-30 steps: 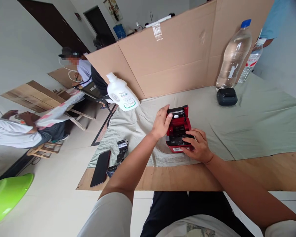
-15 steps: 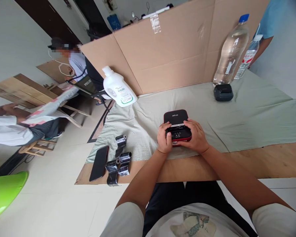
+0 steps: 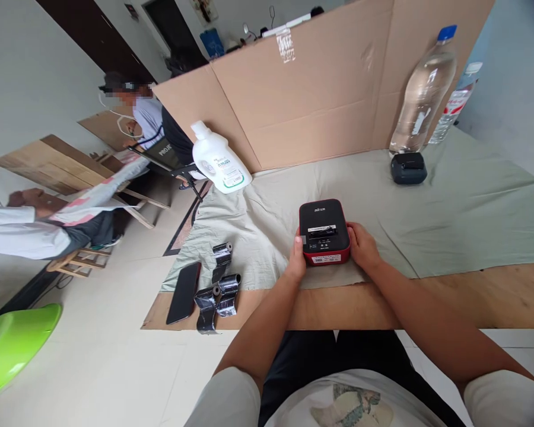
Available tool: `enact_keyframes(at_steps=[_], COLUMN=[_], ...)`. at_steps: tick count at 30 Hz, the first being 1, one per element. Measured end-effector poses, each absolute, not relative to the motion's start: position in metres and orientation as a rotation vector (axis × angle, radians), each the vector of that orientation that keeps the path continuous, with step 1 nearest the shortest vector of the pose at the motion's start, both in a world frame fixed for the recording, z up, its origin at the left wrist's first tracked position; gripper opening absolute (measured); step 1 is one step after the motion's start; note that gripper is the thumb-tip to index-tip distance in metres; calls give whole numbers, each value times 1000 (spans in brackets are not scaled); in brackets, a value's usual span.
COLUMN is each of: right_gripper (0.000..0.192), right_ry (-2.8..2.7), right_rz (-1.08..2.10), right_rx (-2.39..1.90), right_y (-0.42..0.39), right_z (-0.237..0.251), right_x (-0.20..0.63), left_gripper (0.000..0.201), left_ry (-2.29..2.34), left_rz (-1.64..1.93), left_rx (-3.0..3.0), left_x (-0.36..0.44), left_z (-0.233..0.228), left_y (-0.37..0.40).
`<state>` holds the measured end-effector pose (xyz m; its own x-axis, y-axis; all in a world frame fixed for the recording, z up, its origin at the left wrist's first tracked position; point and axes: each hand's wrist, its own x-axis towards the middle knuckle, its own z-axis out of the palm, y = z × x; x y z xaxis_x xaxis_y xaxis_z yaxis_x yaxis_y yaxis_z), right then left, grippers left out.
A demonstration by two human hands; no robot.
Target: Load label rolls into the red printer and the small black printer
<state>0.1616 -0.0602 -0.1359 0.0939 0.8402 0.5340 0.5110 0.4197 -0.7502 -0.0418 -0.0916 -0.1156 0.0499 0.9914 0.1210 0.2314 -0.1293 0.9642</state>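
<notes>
**Hands bracing a closed printer**

Printer (image 3: 324,232), red-bodied with a black lid, is sitting lid-down and closed on the green cloth (image 3: 449,207), near the cloth's front edge where bare wood begins. Both hands are flanking it, which is keeping the small box square and steady on the soft, wrinkled fabric. Left hand (image 3: 296,263) is pressing against the printer's left side, thumb lying up along the wall, fingers loosely curled rather than wrapped round. Right hand (image 3: 362,249) is cupping the right side, fingers bent against the casing. Neither hand is closing fully around it; they are clamping it lightly between them.

Left of the printer, black rolls (image 3: 218,284) and a phone (image 3: 184,293) are lying at the cloth's corner. Behind it, a white jug (image 3: 220,160) and a cardboard screen (image 3: 320,89) are standing; behind and to the right, a dark device (image 3: 408,168) is sitting by a clear bottle (image 3: 422,95).
</notes>
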Motion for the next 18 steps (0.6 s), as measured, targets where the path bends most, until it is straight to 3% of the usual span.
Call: enact_keyframes(at_steps=[9,13,18], right_gripper=[50,54,41], right_ry=[-1798,-2062,-2163], right_rz=[610,644,583], right_rx=[-1165,-1126,-1152], right_y=[-74,-73,-71], right_z=[-128,-130,-132], right_x=[158,154,152], left_gripper=[69,47,26], left_ry=[939,949,1143], left_rz=[1379,1429,1617], left_rx=[1043,715,519], left_x=[-65,-116,-192], left_z=[-87,-76,-60], left_y=[-88,-19,71])
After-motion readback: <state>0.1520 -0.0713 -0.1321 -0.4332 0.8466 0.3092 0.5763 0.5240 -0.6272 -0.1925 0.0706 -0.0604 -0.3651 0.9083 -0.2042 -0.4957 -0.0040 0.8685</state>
